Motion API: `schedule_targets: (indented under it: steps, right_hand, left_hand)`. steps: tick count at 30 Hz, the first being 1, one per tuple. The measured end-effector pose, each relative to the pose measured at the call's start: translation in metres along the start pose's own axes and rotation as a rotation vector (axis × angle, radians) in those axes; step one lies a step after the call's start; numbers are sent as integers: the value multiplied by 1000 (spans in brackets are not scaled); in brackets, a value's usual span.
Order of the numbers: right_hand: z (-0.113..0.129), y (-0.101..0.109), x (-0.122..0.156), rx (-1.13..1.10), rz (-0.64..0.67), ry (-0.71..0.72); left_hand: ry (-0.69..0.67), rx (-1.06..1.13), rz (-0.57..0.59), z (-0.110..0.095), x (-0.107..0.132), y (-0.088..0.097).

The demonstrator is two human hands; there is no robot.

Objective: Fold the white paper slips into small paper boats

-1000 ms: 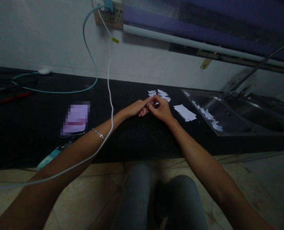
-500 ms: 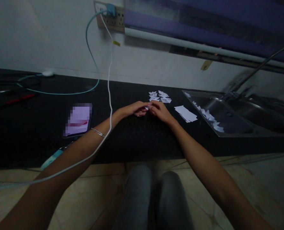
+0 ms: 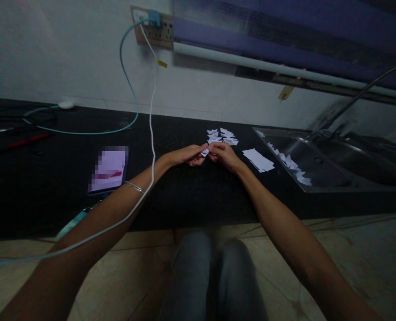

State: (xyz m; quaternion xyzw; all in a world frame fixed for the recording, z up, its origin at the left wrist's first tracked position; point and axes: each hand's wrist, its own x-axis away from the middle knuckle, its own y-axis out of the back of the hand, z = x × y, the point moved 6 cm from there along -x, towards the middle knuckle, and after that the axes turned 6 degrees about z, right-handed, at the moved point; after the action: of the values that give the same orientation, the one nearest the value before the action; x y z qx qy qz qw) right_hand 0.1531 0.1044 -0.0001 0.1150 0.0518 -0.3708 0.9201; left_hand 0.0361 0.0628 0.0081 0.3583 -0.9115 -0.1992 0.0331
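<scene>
A small piece of folded white paper (image 3: 204,152) is pinched between my two hands above the black counter. My left hand (image 3: 194,154) grips it from the left, thumb on top and the other fingers curled beneath. From the right, my right hand (image 3: 223,154) closes on it with thumb and fingertips, which hide part of the paper. Just behind the hands lie several folded paper boats (image 3: 229,136) in two columns. A stack of flat white paper sheets (image 3: 258,159) rests to the right of my right hand.
More folded paper pieces (image 3: 293,167) line the left rim of the metal sink (image 3: 328,160). A phone (image 3: 110,168) lies left of my forearm. The white cable (image 3: 151,129) crosses over my left arm. A teal cable (image 3: 94,132) loops on the counter (image 3: 184,196).
More of the folded white paper shows between the fingers now, and my right fingers have shifted slightly on it. Both arms stay almost where they were.
</scene>
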Motion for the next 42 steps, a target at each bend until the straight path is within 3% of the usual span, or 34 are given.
schedule_targets:
  steps: [4, 10, 14, 21, 28, 35, 42]
  right_hand:
    - [4, -1, 0, 61, -35, 28]
    - [8, 7, 0, 135, -163, 83]
    - [13, 10, 2, 160, -210, 130]
    - [10, 0, 3, 207, -74, 101]
    - [4, 15, 1, 212, -229, 94]
    - [4, 21, 4, 153, -439, 155]
    - [2, 21, 1, -22, -452, 178]
  left_hand:
    - [13, -31, -84, 2, -1, 3]
    - [27, 107, -209, 6, -1, 6]
    - [2, 161, -206, 9, 0, 7]
    - [-52, 47, -210, 5, 1, 5]
    - [-49, 122, -270, 11, -3, 6]
    - [-45, 42, -474, 1, -5, 7]
    - [-73, -167, -741, -6, 5, 14]
